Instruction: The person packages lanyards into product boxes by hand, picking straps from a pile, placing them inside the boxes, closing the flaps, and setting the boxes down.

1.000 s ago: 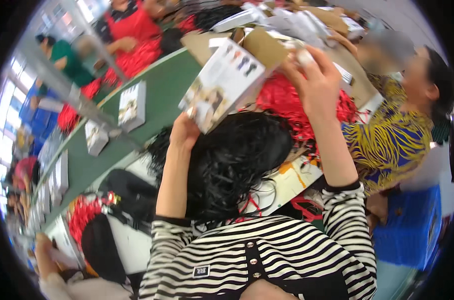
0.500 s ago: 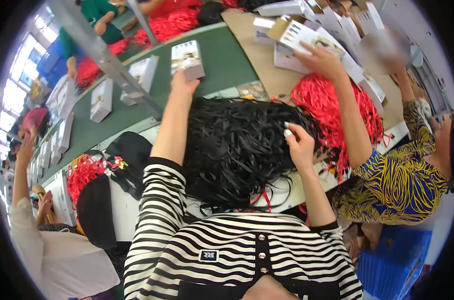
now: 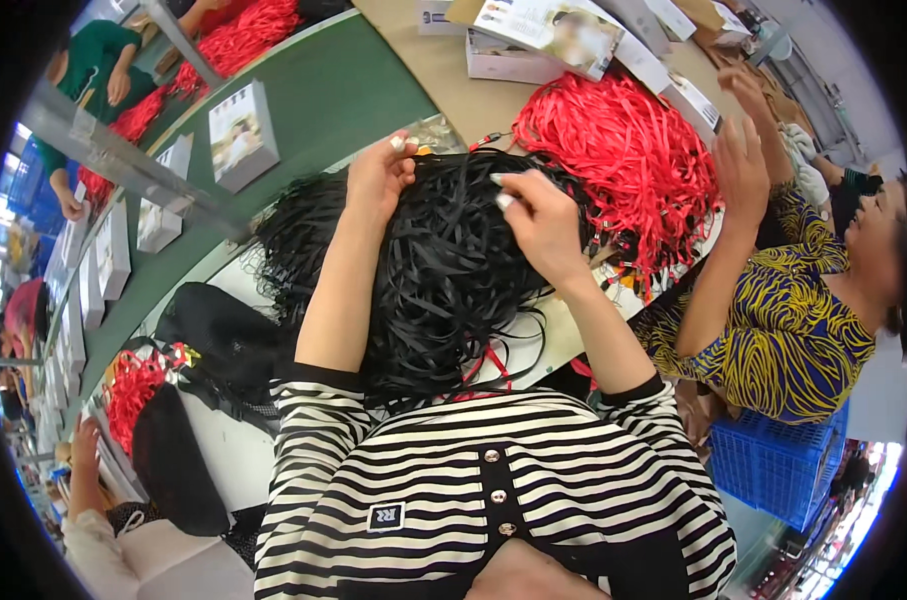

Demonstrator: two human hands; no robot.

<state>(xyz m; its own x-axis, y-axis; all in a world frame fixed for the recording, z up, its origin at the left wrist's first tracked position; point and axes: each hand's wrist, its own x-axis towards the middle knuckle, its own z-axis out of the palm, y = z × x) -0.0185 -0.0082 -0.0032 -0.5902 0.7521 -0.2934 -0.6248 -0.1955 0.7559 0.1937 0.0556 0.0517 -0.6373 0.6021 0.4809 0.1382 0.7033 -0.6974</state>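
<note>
A big heap of black flat straps, which look like lanyards [image 3: 453,260], lies in front of me. Over its far edge is my left hand [image 3: 378,180], its fingers loosely bent and somewhat apart, with nothing visible in them. My right hand [image 3: 543,220] is over the right part of the heap, thumb and forefinger brought near each other in a pinch; whatever may be between them cannot be made out. White covers sit on some fingertips of both hands. A white printed box [image 3: 241,135] rests on the green belt [image 3: 338,85], beyond my left hand.
Red lanyards [image 3: 623,160] are heaped to the right, below stacked white boxes [image 3: 513,60]. A metal post [image 3: 123,150] crosses the belt on the left. Black bags [image 3: 213,330] lie left of me. A co-worker in a patterned top [image 3: 763,320] sits at right, hands raised, beside a blue crate [image 3: 778,465].
My left hand has let go of the white box and come back to the black heap. My right hand has moved inward over the straps. The co-worker's hand has left the boxes.
</note>
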